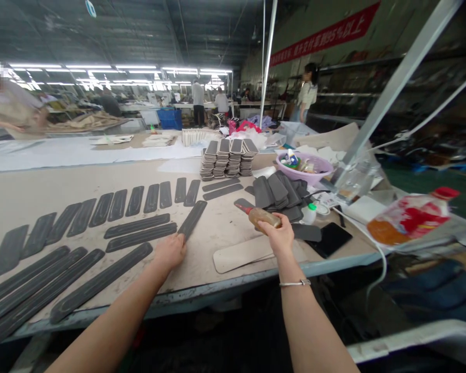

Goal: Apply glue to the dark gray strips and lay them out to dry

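Observation:
My left hand [171,250] has its fingers closed on the near end of a dark grey rounded strip [193,218], which lies slanting on the table. My right hand [278,233] is wrapped round a squeeze bottle [264,218] of brownish liquid, tilted with its red nozzle [244,208] pointing left above the table. Rows of similar dark strips [139,226], many with shiny wet-looking lines, spread out left of my left hand. Beneath the bottle lie beige flat pieces [243,254]. A loose heap of dark pieces [277,190] is just beyond it.
Stacked dark-topped pieces [229,159] stand at the back. A purple basin [314,175], a black phone-like slab [329,239], a small green-capped bottle [309,213] and a large red-capped jug [411,216] crowd the right. A metal post [392,98] slants upward there. Other people work farther off.

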`<move>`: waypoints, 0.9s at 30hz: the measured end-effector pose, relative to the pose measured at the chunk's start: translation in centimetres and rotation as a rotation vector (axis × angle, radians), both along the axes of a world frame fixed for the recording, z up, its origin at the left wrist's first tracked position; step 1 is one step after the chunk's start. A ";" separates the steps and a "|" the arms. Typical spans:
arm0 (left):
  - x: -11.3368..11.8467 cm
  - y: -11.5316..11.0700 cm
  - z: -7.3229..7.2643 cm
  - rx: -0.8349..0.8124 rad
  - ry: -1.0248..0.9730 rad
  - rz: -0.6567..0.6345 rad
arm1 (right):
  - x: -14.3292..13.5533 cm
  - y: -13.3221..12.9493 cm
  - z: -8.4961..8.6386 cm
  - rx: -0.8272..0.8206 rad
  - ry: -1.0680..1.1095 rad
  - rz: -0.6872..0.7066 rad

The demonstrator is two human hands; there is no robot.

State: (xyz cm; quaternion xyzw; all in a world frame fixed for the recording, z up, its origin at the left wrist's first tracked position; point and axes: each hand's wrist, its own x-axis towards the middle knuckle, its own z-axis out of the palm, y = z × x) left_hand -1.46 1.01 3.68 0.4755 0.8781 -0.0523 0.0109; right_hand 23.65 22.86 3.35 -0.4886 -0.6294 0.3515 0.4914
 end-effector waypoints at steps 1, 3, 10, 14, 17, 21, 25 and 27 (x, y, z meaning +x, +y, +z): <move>-0.2 0.0 -0.1 0.002 -0.007 0.014 | 0.1 0.2 0.0 -0.014 0.023 -0.008; -0.7 -0.1 -0.2 0.021 -0.020 0.036 | 0.2 0.4 0.1 -0.044 0.072 -0.015; -1.5 -1.3 -0.7 0.037 0.013 -0.072 | 0.0 0.3 1.6 -0.126 0.240 -0.064; -1.0 -1.2 0.2 0.021 0.017 0.071 | 0.4 0.6 1.9 -0.155 0.392 -0.119; -0.1 -0.2 1.7 0.093 0.065 0.142 | 1.0 1.1 2.1 -0.166 0.508 -0.156; 2.2 3.9 3.0 0.210 0.073 -0.108 | 1.6 1.5 2.5 -0.174 0.593 -0.187; 5.0 10.7 2.2 0.243 -0.037 -0.473 | 1.9 1.6 3.0 -0.198 0.664 -0.182; 6.0 14.3 1.3 0.219 -0.064 -0.587 | 2.1 1.6 3.1 -0.216 0.688 -0.171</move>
